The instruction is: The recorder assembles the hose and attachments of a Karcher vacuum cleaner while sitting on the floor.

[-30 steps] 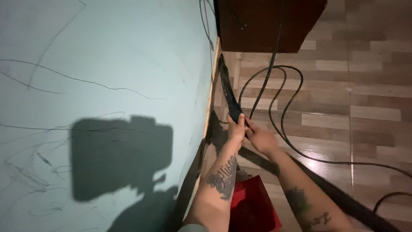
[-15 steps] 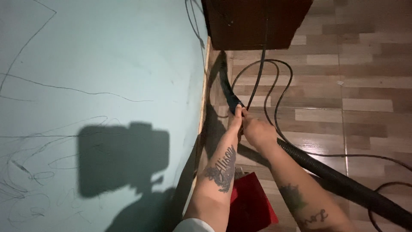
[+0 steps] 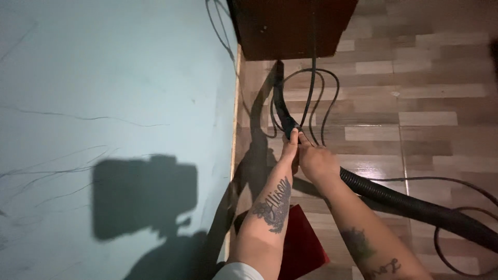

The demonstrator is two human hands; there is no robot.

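Dimly lit, so detail is poor: both hands meet on a black nozzle low by the wall, its tip lost in shadow under a dark wooden cabinet that is cut off at the top edge. Left hand has its grip closed around the nozzle's near end; right hand is closed just behind it where the ribbed black hose joins, though its fingers are hidden from view. Hose runs off the right edge over the plank floor. Thin black cable loops beside the nozzle; where it ends cannot be made out. Red flat thing under the forearms, half covered, kind unclear. Against the frame a second back: nozzle stands further in toward the cabinet, more hose shows, cable loops sit tighter.
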